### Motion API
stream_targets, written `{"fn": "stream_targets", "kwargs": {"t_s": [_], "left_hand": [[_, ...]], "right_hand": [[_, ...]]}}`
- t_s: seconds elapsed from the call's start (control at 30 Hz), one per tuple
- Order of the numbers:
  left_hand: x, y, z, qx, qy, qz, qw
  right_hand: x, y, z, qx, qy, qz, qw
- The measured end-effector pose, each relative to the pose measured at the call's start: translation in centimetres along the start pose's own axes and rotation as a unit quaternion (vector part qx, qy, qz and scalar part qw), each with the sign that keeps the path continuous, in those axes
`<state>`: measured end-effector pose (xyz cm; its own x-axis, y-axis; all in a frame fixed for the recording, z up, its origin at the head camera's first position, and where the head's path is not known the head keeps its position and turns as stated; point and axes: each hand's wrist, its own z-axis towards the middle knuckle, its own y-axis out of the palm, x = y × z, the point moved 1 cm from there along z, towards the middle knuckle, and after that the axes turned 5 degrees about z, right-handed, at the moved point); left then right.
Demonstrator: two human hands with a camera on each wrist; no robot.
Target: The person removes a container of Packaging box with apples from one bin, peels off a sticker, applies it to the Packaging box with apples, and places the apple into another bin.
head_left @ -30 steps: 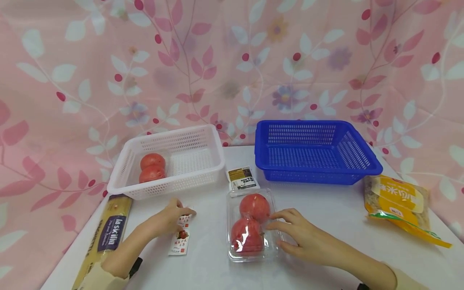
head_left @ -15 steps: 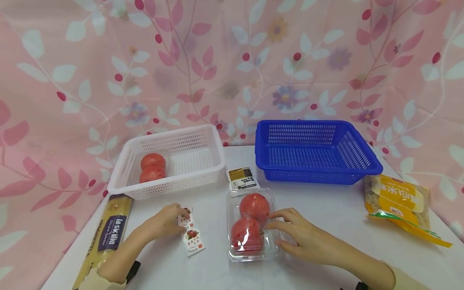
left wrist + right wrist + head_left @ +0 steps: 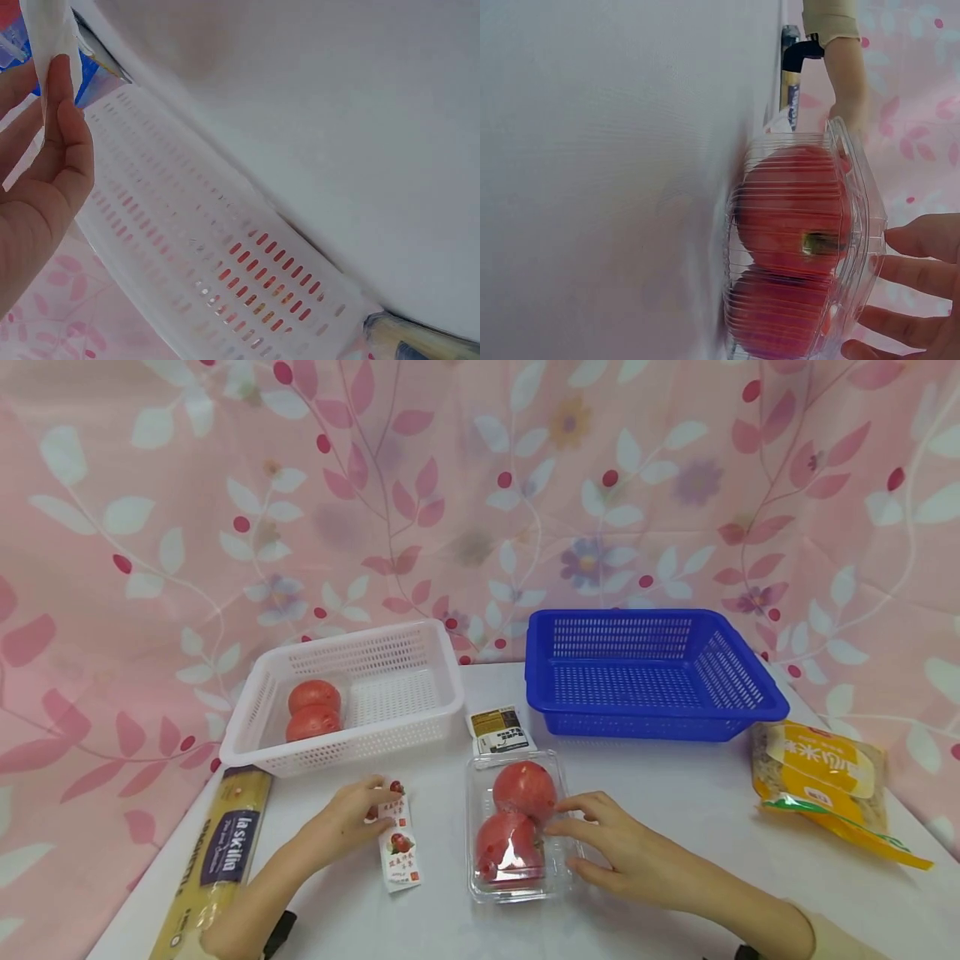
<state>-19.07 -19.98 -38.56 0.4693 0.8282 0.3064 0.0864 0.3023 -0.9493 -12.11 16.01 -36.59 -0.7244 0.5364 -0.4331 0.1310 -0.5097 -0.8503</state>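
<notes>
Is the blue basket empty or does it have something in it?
Empty. In the head view the blue basket shows only its bare mesh floor and walls.

The clamshell box beside my right hand is thin clear plastic, glossy and ribbed. The label strip that my left fingers pinch is smooth printed paper. Both baskets — white and blue — are perforated hard plastic. The tabletop looks matt white; the backdrop is soft printed cloth.
</notes>
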Motion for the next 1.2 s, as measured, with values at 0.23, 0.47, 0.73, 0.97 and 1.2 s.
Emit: {"fn": "stream_targets", "kwargs": {"t_s": [0.23, 0.47, 0.73, 0.97, 1.2], "left_hand": [[2.1, -1.4, -0.5, 0.084, 0.041, -0.015, 0.9955], [5.7, -3.0, -1.1, 0.092, 0.124, -0.065, 0.9858], [10.1, -3.7, -0.6, 0.105, 0.222, -0.150, 0.9577], [12.4, -3.8, -0.1, 0.099, 0.291, -0.204, 0.9293], [13.7, -3.9, 0.0, 0.092, 0.326, -0.239, 0.9101]], "right_hand": [[-0.4, 0.1, 0.6, 0.077, -0.074, -0.026, 0.994], [-1.8, 0.3, 1.9, 0.118, -0.091, -0.008, 0.989], [-3.9, 0.1, 3.9, 0.185, -0.229, -0.015, 0.956], [-4.6, 0.1, 4.3, 0.223, -0.263, -0.022, 0.938], [-4.7, -0.3, 4.4, 0.257, -0.273, -0.049, 0.926]]}}
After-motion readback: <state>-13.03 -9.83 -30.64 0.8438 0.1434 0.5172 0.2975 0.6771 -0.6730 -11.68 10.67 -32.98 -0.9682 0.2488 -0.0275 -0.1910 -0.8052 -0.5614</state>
